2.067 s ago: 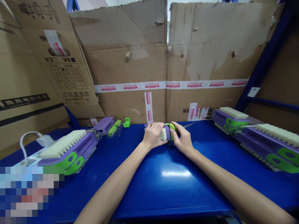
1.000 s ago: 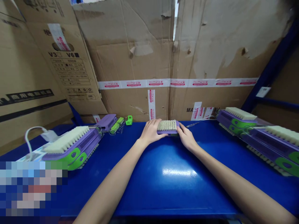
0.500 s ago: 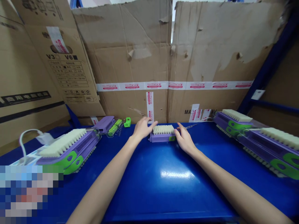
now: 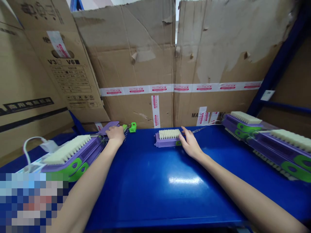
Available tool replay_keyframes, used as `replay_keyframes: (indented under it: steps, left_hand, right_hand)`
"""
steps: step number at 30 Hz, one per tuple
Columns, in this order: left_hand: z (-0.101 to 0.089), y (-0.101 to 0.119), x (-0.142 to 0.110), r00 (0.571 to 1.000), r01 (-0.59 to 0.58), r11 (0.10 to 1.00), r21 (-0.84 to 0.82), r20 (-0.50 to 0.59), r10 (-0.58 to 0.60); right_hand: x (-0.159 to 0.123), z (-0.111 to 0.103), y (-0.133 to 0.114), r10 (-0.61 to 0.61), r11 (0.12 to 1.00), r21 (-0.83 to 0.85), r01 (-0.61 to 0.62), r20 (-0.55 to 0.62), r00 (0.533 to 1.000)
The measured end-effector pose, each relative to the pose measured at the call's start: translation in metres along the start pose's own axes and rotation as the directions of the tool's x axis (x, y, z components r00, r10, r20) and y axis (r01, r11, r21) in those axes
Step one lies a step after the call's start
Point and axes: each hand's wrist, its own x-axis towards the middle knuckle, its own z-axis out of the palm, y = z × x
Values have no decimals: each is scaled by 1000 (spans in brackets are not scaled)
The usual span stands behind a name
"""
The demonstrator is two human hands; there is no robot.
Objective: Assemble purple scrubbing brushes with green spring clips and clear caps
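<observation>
A small purple brush (image 4: 167, 143) with rows of cream bristles facing up rests on the blue tabletop. My right hand (image 4: 191, 143) is closed around the brush's right end, its thumb on the front corner. Farther left, my left hand (image 4: 116, 135) reaches down with curled fingers over a purple housing (image 4: 112, 124) and green parts. What its fingertips touch is hidden. Beside that hand lie a green strip (image 4: 124, 127), a dark coil spring (image 4: 126, 133) and a bright green piece with holes (image 4: 132, 127).
Purple-and-green brush units stand at left (image 4: 73, 155) and right (image 4: 272, 145). A white plug with cable (image 4: 49, 145) sits at the left. A thin pointed tool (image 4: 198, 130) lies behind my right hand. Cardboard (image 4: 136, 71) walls the back; blue posts (image 4: 274, 61) edge the right.
My left hand has left the brush's left side and moved left onto the purple and green parts. My right hand has closed in on the brush's right end; the brush stays nearly in place.
</observation>
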Motion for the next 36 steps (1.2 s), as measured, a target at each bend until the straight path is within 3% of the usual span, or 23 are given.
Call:
replay_keyframes:
  steps: [7,12,16,20,23,27,32,34,36]
  left_hand:
    - [-2,-2,-1,1000,3,1000,-12,-11,-3]
    - [-14,-2,-6,996,-20,1000,-6,-85,19]
    - [-32,7,-14,984,-97,995,-30,-156,91]
    - [-43,31,-32,960,-241,968,-71,-167,226]
    - [-39,53,-45,930,-352,934,-63,-133,341]
    - [-25,70,-53,901,-433,898,-81,-73,428]
    - [-17,68,-51,895,-432,895,-106,-174,411]
    - [-17,64,-49,904,-413,903,-116,-172,391]
    - [-17,60,-46,912,-405,902,-148,-126,389]
  right_hand:
    - [0,0,-1,10,1000,9,-10,-1,1000]
    - [0,0,-2,-15,1000,8,15,-8,1000]
    - [0,0,0,-32,999,-6,32,-16,999]
    - [0,1,2,-52,998,-29,52,-20,998]
    - [0,-3,0,-99,993,-64,99,8,995]
    - [-2,-10,-8,-257,955,-133,267,90,962]
    - [-1,-11,-11,-433,854,-216,473,206,877]
    - [2,-9,-10,-436,832,-270,485,223,872]
    - [5,-7,-8,-391,825,-351,443,211,896]
